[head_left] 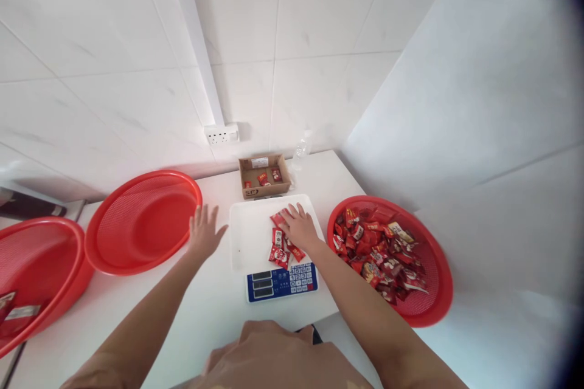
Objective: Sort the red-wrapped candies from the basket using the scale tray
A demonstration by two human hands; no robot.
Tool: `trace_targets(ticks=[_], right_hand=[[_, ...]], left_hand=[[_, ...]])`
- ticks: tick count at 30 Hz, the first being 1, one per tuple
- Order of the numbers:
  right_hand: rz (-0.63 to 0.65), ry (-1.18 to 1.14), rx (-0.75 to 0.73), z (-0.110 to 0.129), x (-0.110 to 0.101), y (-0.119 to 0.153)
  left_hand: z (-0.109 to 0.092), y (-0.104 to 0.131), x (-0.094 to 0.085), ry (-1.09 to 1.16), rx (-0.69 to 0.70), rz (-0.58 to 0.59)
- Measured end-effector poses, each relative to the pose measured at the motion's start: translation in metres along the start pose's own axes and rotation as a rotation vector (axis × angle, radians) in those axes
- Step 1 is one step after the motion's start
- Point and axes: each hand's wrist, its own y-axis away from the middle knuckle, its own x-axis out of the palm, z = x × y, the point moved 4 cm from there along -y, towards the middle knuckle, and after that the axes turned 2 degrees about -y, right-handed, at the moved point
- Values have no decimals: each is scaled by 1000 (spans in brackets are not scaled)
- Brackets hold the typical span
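Note:
Several red snack packets (278,256) lie on the white pan (249,225) of a digital scale, towards its right side. My right hand (300,228) rests over these packets with its fingers spread, covering part of them. Below the pan shows the scale's blue keypad panel (283,284). My left hand (204,234) is open and holds nothing, beside the right rim of a red plastic basket (137,222). At the right stands another red basket (440,292), heaped with red, gold and brown wrapped packets (376,246).
A small cardboard box (255,192) with a few red packets sits behind the scale, near a clear plastic bottle (302,151). Another red basket (59,292) at far left holds larger red packages (20,316). A power socket (221,134) is on the tiled wall.

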Motion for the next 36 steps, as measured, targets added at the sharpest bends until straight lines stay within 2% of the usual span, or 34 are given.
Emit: trace_targets(ticks=[2,5,7,9,14,19,22,25,28,30,33,36], right_hand=[[10,46,71,-7,0,5],[12,98,134,-19,1,22],[14,109,119,-24,4,35],[-1,103,85,-27,9,47],[-134,16,36,-33,20,74],[-395,-101,40,-51,10,106],[-480,-88,87,-74,4,131],[-475,-27,202,-99,9,155],[-409,37,315,-113,22,173],[-357,69,379,-116,31,179],[-286,118,441,-113,39,183],[-257,153,457,-107,40,184]], left_hand=[[32,-1,-9,-110,-126,-15],[63,6,-5,-160,-226,87],[69,13,4,-123,-204,173],[65,21,12,-94,-160,199],[38,35,17,-79,-107,210],[20,48,23,-1,-1,292],[7,55,29,-52,107,188],[-26,62,38,-84,325,105],[-77,66,50,-38,581,189],[-108,66,57,-32,674,257],[-138,58,64,-81,680,326],[-143,45,68,-123,594,358]])
